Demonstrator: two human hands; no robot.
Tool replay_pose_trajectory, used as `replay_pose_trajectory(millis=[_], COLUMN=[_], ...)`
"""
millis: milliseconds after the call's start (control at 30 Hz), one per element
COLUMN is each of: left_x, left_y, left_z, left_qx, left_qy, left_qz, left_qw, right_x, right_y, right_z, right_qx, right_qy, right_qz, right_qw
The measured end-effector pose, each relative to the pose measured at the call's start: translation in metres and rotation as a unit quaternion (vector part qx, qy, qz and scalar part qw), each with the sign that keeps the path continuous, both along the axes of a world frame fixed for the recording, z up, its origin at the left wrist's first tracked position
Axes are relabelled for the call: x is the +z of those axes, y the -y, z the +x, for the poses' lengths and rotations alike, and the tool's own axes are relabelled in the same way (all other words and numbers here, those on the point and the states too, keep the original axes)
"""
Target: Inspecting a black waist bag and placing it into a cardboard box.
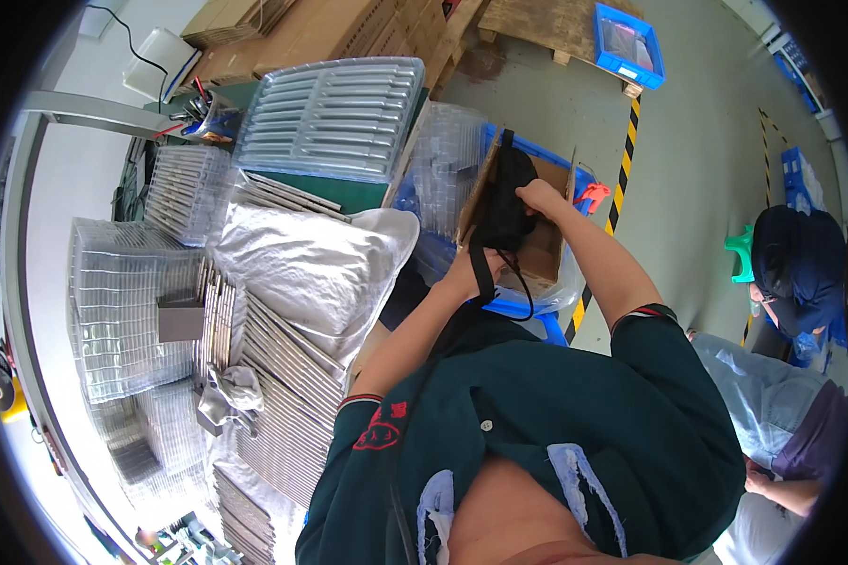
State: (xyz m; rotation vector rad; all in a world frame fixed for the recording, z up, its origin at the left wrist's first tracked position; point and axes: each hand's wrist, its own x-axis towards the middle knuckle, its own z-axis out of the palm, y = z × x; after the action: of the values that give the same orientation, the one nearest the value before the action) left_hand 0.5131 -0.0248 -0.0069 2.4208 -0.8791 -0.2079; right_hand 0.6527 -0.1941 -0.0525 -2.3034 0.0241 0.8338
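Note:
A black fabric bag with straps [507, 209] rests partly inside an open cardboard box [540, 262], at the middle right. My right hand [541, 198] closes on the bag's upper right side, its fingertips partly hidden by the dark cloth. Lower down, my left hand [476, 273] is closed around a strap at the bag's near end; some of its fingers are out of sight behind the strap. A thin black cord [530, 297] hangs in a loop beside that hand. Around the box, a blue crate [516, 309] shows its rim, with clear plastic film at its side.
To the left, a bench carries rows of metal rods [287, 414], a white cloth [292, 259], a clear tray [330, 118] and stacked clear trays [127, 301]. A blue bin [628, 47] sits beyond, by a wooden pallet [546, 28]. Other people are at the right, near a green stool [742, 252].

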Motion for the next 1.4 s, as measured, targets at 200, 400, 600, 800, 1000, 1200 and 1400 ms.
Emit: replay_pose_trajectory(millis=[200,400,600,800,1000,1200,1400], left_x=[0.001,0.017,0.009,0.014,0.020,0.017,0.017], left_y=[-0.015,-0.011,-0.019,-0.017,-0.011,-0.018,-0.023], left_z=[-0.013,-0.010,-0.005,-0.006,-0.004,-0.011,-0.012], left_qx=[0.091,0.226,0.210,0.207,0.321,0.285,0.326], left_qy=[0.090,-0.105,-0.021,-0.070,-0.113,-0.137,-0.204], left_qz=[0.007,-0.045,-0.005,-0.097,-0.098,-0.080,-0.164], left_qw=[0.992,0.967,0.977,0.971,0.935,0.945,0.908], right_x=[0.017,0.030,-0.002,-0.016,-0.029,-0.018,-0.006], right_y=[-0.002,0.003,0.016,0.007,0.021,0.016,0.008], right_z=[-0.006,0.000,0.002,-0.006,0.007,-0.004,-0.003], right_qx=[0.050,-0.033,0.012,0.024,0.016,-0.018,0.013], right_qy=[0.011,0.059,-0.014,0.040,-0.052,-0.057,-0.077], right_qz=[-0.009,-0.124,-0.072,-0.170,-0.094,-0.094,-0.108], right_qw=[0.999,0.990,0.997,0.984,0.994,0.994,0.991])
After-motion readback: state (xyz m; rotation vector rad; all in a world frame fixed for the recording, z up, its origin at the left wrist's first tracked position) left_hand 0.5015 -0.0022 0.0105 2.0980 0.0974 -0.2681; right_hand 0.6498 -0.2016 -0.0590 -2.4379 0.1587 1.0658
